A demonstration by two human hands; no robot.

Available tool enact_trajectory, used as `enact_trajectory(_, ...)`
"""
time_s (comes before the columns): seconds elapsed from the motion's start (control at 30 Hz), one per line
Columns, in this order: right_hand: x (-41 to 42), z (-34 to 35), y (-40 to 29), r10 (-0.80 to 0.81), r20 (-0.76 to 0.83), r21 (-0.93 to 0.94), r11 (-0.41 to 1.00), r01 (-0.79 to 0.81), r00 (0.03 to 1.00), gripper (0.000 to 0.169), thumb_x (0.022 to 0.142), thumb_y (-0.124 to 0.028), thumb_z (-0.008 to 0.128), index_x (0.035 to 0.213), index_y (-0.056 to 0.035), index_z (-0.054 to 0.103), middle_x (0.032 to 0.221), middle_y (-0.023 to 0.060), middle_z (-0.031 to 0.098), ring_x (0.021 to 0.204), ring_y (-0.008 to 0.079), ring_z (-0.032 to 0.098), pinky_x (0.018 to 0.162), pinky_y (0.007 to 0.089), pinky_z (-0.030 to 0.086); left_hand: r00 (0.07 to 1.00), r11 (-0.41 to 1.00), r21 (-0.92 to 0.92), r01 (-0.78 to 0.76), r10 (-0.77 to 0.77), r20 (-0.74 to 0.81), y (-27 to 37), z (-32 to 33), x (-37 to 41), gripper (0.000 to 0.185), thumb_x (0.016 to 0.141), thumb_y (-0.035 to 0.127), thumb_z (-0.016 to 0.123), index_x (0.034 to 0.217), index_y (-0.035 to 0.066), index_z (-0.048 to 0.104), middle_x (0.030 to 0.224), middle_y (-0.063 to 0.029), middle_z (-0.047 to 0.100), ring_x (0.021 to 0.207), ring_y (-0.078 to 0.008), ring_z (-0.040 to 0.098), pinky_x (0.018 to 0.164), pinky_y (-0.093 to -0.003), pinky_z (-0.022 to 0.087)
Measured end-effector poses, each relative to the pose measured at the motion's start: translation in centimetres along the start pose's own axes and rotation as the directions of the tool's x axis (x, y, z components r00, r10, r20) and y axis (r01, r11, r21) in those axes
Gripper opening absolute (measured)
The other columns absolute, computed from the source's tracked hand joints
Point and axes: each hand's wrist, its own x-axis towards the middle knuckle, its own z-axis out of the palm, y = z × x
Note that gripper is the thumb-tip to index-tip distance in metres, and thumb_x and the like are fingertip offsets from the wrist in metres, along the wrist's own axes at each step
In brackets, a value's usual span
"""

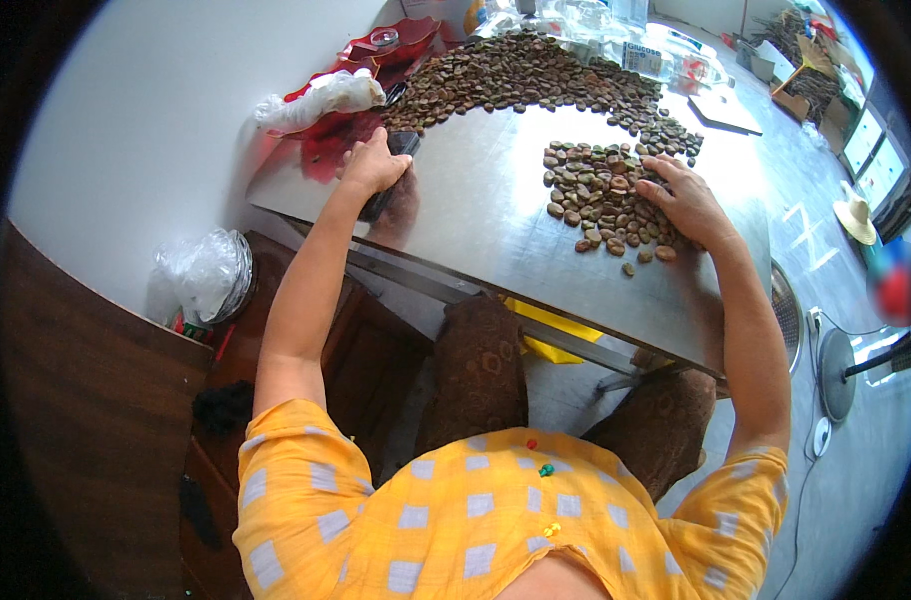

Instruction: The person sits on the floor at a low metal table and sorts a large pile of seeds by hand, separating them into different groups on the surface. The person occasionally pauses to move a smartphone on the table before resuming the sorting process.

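Observation:
My left hand grips a flat black object, likely a mobile phone, near the left end of a shiny metal tabletop. Under and beside my right hand lies a small patch of brown dried broad beans, spread one layer deep. Its fingers are apart and rest against the patch's right side; whether a bean sits under the palm is hidden. A much larger heap of the same beans curves along the far side of the table, and a thin trail links it with the patch.
Clear plastic bottles stand and lie behind the heap. A red scalloped tray and a bundled clear plastic bag are at the far left. A flat white slab lies at right. A wall borders the left side.

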Motion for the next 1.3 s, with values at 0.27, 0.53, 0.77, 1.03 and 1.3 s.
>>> enact_trajectory(0.27, -0.4, -0.9, -1.2, 0.012, 0.042, -0.01, 1.0, -0.012, 0.999, 0.052, 0.085, -0.045, 0.054, 0.123, -0.0082, 0.051, 0.126, 0.0134, 0.049, 0.116, 0.0269, 0.046, 0.097, 0.0377, 0.038, 1.0, 1.0, -0.016, -0.013, 0.012, -0.025, -1.6, 1.2, 1.2, 0.072, 0.068, 0.035, 0.06, 0.133, 0.016, 0.034, 0.128, -0.021, 0.045, 0.12, -0.0415, 0.039, 0.097, -0.0556, 0.029)
enact_trajectory(0.53, -0.3, -0.8, -0.9, 0.004, 0.046, -0.001, 1.0, -0.004, 0.999, 0.053, 0.085, -0.044, 0.054, 0.123, -0.0071, 0.051, 0.126, 0.0135, 0.048, 0.117, 0.0263, 0.046, 0.098, 0.0366, 0.037, 0.997, 1.0, 0.006, 0.002, -0.001, -0.075, -0.4, 0.4, -0.5, 0.073, 0.067, 0.034, 0.059, 0.133, 0.017, 0.035, 0.126, -0.0203, 0.046, 0.118, -0.0412, 0.041, 0.097, -0.0538, 0.031)
enact_trajectory(0.77, 0.0, -0.1, -0.3, -0.016, -0.005, -0.037, 0.999, 0.016, 1.0, 0.052, 0.085, -0.044, 0.054, 0.123, -0.0081, 0.051, 0.128, 0.0138, 0.047, 0.118, 0.0264, 0.045, 0.099, 0.0366, 0.037, 0.996, 0.998, -0.042, -0.045, 0.042, -0.084, -1.7, 0.7, 0.0, 0.082, 0.068, 0.04, 0.065, 0.137, 0.016, 0.028, 0.128, -0.021, 0.045, 0.119, -0.0411, 0.04, 0.097, -0.0536, 0.031)
enact_trajectory(1.03, -0.2, -0.7, -0.7, -0.001, 0.035, -0.015, 1.0, 0.002, 0.999, 0.051, 0.085, -0.044, 0.054, 0.123, -0.0091, 0.051, 0.128, 0.0128, 0.047, 0.118, 0.0262, 0.045, 0.099, 0.0366, 0.036, 0.999, 1.0, -0.007, -0.016, 0.016, -0.037, -2.0, -0.1, -0.7, 0.086, 0.068, 0.043, 0.067, 0.138, 0.014, 0.025, 0.128, -0.0219, 0.045, 0.119, -0.041, 0.041, 0.096, -0.0534, 0.033)
enact_trajectory(1.3, -0.1, -1.0, -1.0, 0.048, 0.087, -0.013, 0.999, -0.047, 0.995, 0.05, 0.086, -0.042, 0.053, 0.126, -0.0125, 0.049, 0.134, 0.0121, 0.041, 0.124, 0.0267, 0.039, 0.103, 0.0377, 0.032, 0.987, 0.994, -0.076, -0.078, 0.066, -0.144, -1.8, -0.3, -1.6, 0.087, 0.065, 0.039, 0.07, 0.136, 0.013, 0.027, 0.122, -0.0216, 0.05, 0.114, -0.0398, 0.045, 0.092, -0.0538, 0.036)
